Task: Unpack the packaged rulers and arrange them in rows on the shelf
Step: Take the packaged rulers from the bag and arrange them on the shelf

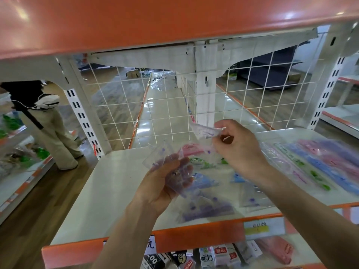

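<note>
White shelf (116,191) first: lay what you free on it beside the rulers (318,164) rowed at its right end, edges parallel. Your left hand (155,189) cups the clear, purple-printed pack (161,156) above the shelf's middle, fingers curled under it; hold it steady while your right hand (240,152), thumb and forefinger pinching the crumpled wrapper (206,131), peels up, away from the shelf; the film looks thin and slippery

Clear purple-printed ruler (157,155) in left hand (158,191), crumpled wrapper (206,131) in right hand (240,150), both above shelf (108,191).
</note>
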